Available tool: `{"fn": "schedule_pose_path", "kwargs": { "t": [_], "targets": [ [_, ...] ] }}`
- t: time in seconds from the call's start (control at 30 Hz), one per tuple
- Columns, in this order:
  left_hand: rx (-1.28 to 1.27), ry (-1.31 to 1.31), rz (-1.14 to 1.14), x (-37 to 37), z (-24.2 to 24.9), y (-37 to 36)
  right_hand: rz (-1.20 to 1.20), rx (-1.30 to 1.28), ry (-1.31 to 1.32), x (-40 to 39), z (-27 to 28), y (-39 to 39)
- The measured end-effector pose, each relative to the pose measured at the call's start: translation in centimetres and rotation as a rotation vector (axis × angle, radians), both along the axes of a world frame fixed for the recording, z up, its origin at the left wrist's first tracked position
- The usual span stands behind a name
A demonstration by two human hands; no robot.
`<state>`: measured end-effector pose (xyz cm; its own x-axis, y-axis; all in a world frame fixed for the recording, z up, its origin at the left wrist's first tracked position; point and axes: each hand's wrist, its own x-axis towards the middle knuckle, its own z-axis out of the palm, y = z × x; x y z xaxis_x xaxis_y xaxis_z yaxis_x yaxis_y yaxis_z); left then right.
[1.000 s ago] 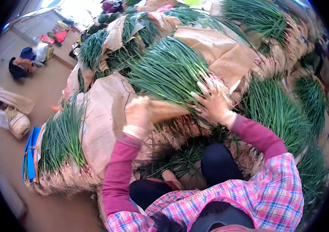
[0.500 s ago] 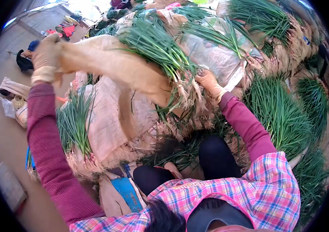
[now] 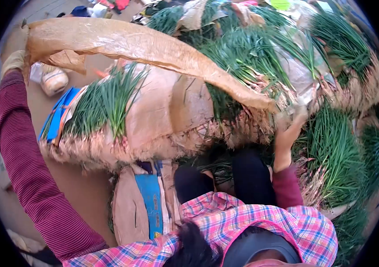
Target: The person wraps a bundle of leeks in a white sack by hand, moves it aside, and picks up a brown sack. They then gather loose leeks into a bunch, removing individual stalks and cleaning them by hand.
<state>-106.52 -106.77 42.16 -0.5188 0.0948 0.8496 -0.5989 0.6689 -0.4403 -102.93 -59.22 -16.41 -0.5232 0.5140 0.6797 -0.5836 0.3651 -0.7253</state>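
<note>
Bare floor [image 3: 80,191] lies open to my left; ahead and to the right, green onion bundles [image 3: 332,142] crowd in close around my knees. The brown paper sheet [image 3: 131,42] is long, creased and dirt-stained, stretched in an arc over the pile. My left hand [image 3: 14,60] is clamped on its far left end, raised high. My right hand [image 3: 289,122] grips its other end, down among the roots.

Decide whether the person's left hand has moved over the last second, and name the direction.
Yes. The left hand, gripping the brown paper sheet, swung up and out to the left, away from the heaped green onion bundles.
</note>
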Motion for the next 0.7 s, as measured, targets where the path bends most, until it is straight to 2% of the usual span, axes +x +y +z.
{"fn": "schedule_pose_path", "kwargs": {
  "t": [0.03, 0.07, 0.1, 0.13, 0.2, 0.23, 0.27, 0.3, 0.33, 0.4, 0.47, 0.5, 0.53, 0.57, 0.6, 0.63, 0.67, 0.7],
  "targets": [
    [-0.004, 0.001, 0.025, 1.6, 2.4, -2.4, 0.377, -0.065, 0.06, 2.9, 3.8, -4.0],
    [-0.083, -0.016, -0.007, 2.7, 4.9, -5.0, 0.163, 0.554, -0.032, 3.8, 6.1, -5.1],
    [-0.156, -0.037, -0.037, 3.8, 6.5, -8.0, 0.179, 0.542, -0.068, 2.0, 4.8, -7.3],
    [-0.153, -0.033, -0.008, 6.7, 6.6, -9.4, 0.015, 0.587, -0.06, 0.2, 3.0, -9.7],
    [-0.087, -0.259, -0.177, 15.2, 6.7, -10.8, 0.3, 0.121, -0.181, -3.5, 4.4, -11.7],
    [-0.084, -0.241, -0.126, 20.3, 7.4, -12.8, 0.13, 0.28, 0.01, -4.6, 6.3, -12.1],
    [-0.065, -0.199, 0.034, 25.5, 7.9, -15.1, 0.151, 0.401, 0.198, -6.1, 6.8, -12.4],
    [-0.041, -0.163, 0.192, 30.5, 7.8, -17.1, 0.394, 0.247, 0.235, -7.0, 7.8, -13.7],
    [-0.022, -0.166, 0.244, 35.6, 6.0, -17.8, 0.422, 0.308, 0.257, -5.8, 9.7, -15.0],
    [0.257, 0.088, 0.461, 47.6, 0.6, -17.1, 0.799, 0.195, 0.061, 0.2, 13.0, -19.3],
    [0.036, -0.096, 0.133, 58.8, -6.7, -17.5, 1.13, 0.223, -0.159, 2.0, 10.3, -25.5],
    [0.016, -0.054, 0.164, 63.3, -11.8, -16.3, 1.325, -0.014, -0.412, 5.5, 10.7, -27.8],
    [-0.011, -0.006, 0.183, 66.6, -17.6, -14.5, 1.366, -0.003, -0.417, 7.2, 10.1, -29.5],
    [0.276, 0.086, 0.219, 70.2, -23.1, -13.2, 1.731, -0.19, -0.758, 8.1, 9.2, -31.2],
    [0.534, 0.284, 0.332, 72.5, -29.4, -11.3, 2.053, -0.382, -1.134, 8.8, 8.1, -33.2],
    [0.49, 0.146, 0.207, 75.6, -39.8, -8.3, 2.087, -0.234, -1.129, 9.5, 4.5, -38.3],
    [0.516, 0.194, 0.272, 77.7, -46.8, -7.8, 2.093, -0.099, -1.116, 9.8, 1.1, -42.4],
    [0.745, 0.361, 0.265, 76.3, -47.5, -6.5, 2.134, -0.13, -1.131, 9.7, 0.7, -42.8]
  ]
}}
